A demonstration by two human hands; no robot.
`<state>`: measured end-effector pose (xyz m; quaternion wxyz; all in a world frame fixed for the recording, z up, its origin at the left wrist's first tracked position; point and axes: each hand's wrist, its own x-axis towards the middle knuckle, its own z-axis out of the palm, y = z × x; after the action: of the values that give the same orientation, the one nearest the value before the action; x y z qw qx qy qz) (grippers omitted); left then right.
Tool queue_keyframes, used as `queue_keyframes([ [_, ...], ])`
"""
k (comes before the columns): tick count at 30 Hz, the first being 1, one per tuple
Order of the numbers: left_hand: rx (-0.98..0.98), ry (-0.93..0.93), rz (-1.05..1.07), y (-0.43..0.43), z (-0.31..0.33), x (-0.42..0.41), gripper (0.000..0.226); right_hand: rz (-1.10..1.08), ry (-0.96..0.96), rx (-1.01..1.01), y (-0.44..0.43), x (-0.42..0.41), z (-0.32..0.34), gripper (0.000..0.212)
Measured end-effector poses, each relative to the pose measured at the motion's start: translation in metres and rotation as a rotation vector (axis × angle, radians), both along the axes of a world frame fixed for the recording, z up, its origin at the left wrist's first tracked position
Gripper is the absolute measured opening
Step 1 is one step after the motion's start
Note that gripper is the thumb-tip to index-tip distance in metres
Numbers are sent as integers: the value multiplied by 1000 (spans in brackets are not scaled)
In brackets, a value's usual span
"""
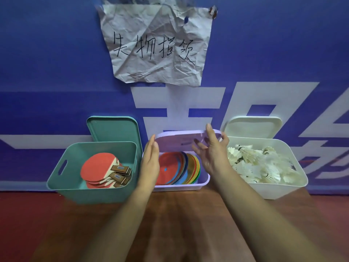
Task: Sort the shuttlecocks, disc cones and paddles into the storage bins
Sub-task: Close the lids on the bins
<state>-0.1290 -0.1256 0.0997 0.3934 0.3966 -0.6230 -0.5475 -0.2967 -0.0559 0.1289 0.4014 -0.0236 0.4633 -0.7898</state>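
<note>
Reaching in over the middle bin, both hands framed the purple lid (179, 137), which stood tilted up at the back of the purple bin (181, 187). The left hand (149, 161) had its fingers straight and together, tips at the lid's left corner. The right hand (211, 154) had its fingers splayed apart around the lid's right end; whether they truly gripped it, I could not tell.

And look at the sorting: everything appeared to be home! The disc cones (179, 167) lay fanned in the purple bin. The paddles (98, 167) were stacked in the teal bin (94, 193) on the left, and the shuttlecocks (260, 163) were heaped in the white bin (273, 191) on the right. All three bins sat in a row along the far edge of the floor, against the blue wall. The teal lid (113, 129) and the white lid (253, 127) leaned upright behind their bins.

So this read as the closing stage, with the lid in hand. The next move likely called for both hands to lower it level and press its corners onto the rim, clear of the cones.
</note>
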Motion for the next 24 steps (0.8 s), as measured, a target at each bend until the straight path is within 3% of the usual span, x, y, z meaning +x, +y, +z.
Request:
queue_keyframes([
  [4, 61, 28, -63, 18, -11, 13, 37, -47, -109, -75, 16, -7, 5, 60],
  [8, 132, -16, -38, 12, -14, 17, 20, -41, -77, -49, 27, -19, 6, 34],
  [11, 445, 77, 76, 1, -4, 14, 13, 10, -24, 52, 33, -26, -3, 9],
  [13, 624, 147, 155, -12, -5, 15, 17, 25, -30, 86, 37, -30, -13, 16],
  [15, 693, 82, 220, -26, -16, 18, 33, 24, -27, 129, 39, -36, -22, 22],
  [19, 719, -7, 173, -44, -50, 25, 32, 56, 23, 227, 39, -49, -45, 37],
  [24, 679, 23, 214, -57, -79, 31, 25, 88, 175, 376, 34, -61, -66, 30],
])
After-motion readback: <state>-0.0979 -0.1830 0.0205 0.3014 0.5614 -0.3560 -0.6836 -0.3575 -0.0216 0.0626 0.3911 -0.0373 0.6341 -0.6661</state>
